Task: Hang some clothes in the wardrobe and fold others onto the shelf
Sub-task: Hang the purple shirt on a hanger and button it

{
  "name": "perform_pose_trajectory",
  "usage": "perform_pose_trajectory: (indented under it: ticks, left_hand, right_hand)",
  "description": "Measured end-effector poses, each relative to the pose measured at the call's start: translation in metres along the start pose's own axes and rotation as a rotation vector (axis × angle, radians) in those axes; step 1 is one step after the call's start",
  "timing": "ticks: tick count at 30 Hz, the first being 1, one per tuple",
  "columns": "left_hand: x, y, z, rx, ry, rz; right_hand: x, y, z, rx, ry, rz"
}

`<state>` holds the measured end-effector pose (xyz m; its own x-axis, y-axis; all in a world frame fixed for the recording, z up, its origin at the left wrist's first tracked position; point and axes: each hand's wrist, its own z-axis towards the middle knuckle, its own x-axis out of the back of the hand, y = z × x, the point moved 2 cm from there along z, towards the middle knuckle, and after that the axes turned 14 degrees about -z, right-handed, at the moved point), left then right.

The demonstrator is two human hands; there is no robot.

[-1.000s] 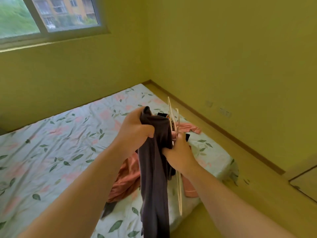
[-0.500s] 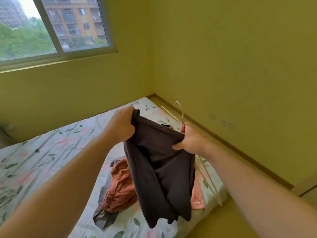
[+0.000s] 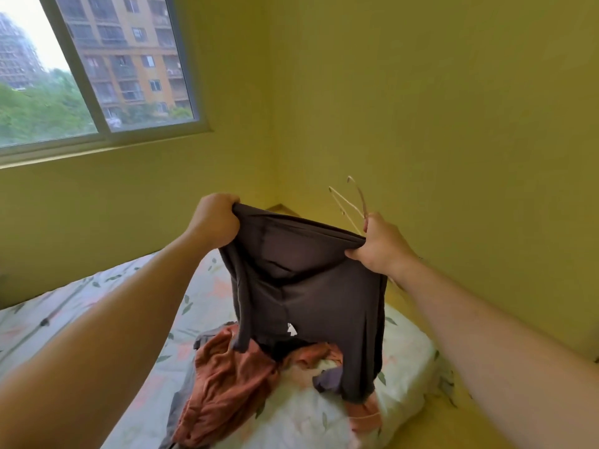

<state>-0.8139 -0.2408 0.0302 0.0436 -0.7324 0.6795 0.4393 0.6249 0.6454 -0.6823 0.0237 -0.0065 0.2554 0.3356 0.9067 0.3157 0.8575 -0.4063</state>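
A dark grey-brown garment [image 3: 311, 296] hangs spread out in front of me above the bed. My left hand [image 3: 215, 220] grips its top left corner. My right hand [image 3: 381, 246] pinches the top right corner and also holds a thin pale hanger [image 3: 351, 202], whose hook sticks up above the hand. Most of the hanger is hidden behind the hand and the cloth. Under the garment, a rust-orange garment [image 3: 227, 377] lies crumpled on the bed with some dark and pink pieces beside it.
The bed [image 3: 81, 306] has a pale sheet printed with leaves and pink flowers and fills the lower left. Yellow walls meet in a corner behind the garment. A window [image 3: 97, 69] is at the upper left. A strip of yellow floor [image 3: 453, 426] runs along the bed's right side.
My hands have moved apart and upward, stretching the dark garment from a bunched strip into a wide sheet. The hanger's hook now points up above my right hand. My view has tilted up.
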Motion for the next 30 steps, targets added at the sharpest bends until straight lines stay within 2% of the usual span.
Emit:
perform_pose_trajectory:
  ticks: [3, 6, 7, 12, 15, 18, 20, 22, 24, 27, 30]
  left_hand:
    - [-0.016, 0.011, -0.006, 0.165, -0.171, -0.294]
    - [-0.047, 0.015, -0.027, 0.382, -0.491, -0.661]
    - [-0.060, 0.014, -0.036, 0.421, -0.563, -0.692]
    - [-0.120, -0.002, -0.077, 0.423, -0.726, -0.511]
    - [-0.141, -0.019, -0.096, 0.618, -0.692, -0.718]
    - [-0.156, -0.044, -0.112, 0.861, -0.582, -0.910]
    - [-0.164, -0.066, -0.120, 1.001, -0.443, -0.898]
    - [-0.174, -0.090, -0.125, 1.093, -0.301, -0.761]
    - [-0.178, -0.111, -0.132, 1.154, -0.203, -0.695]
    - [-0.177, -0.133, -0.141, 1.222, -0.143, -0.728]
    - [-0.169, -0.150, -0.139, 1.086, -0.124, -0.538]
  right_hand:
    - [0.001, -0.003, 0.001, 0.017, 0.030, 0.039]
    - [-0.001, -0.003, 0.001, 0.032, 0.058, 0.053]
    - [-0.002, -0.003, 0.000, 0.033, 0.050, 0.047]
    - [-0.032, 0.008, -0.007, 0.010, -0.108, -0.016]
    - [-0.059, 0.019, -0.015, -0.039, -0.194, -0.047]
    - [-0.087, 0.029, -0.029, -0.048, -0.375, -0.001]
    - [-0.105, 0.035, -0.040, -0.057, -0.438, 0.024]
    - [-0.119, 0.040, -0.051, -0.091, -0.435, 0.066]
    - [-0.131, 0.041, -0.061, -0.140, -0.441, 0.149]
    - [-0.140, 0.040, -0.072, -0.159, -0.433, 0.156]
    - [-0.146, 0.039, -0.080, -0.100, -0.437, 0.096]
